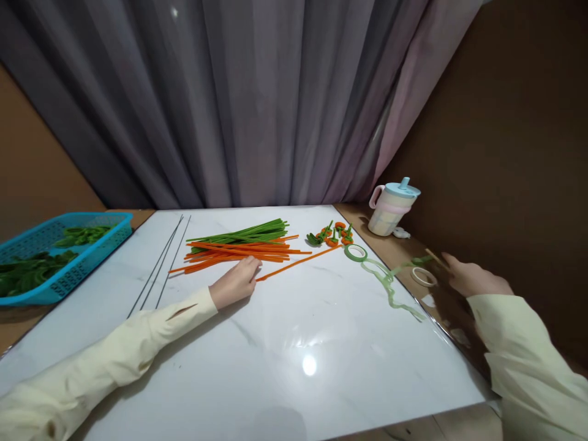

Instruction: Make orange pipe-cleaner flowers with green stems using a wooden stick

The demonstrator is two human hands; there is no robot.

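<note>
The left hand rests loosely curled on a single orange pipe cleaner, which looks light and bendy, best pinched near its end. The right hand, fingers half open, holds nothing beside a tape roll.

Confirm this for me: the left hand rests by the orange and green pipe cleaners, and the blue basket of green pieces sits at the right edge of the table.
Not quite. The head view shows the blue basket of green pieces at the left edge of the table, not the right. The rest holds: the left hand rests by the orange and green pipe cleaners.
</note>
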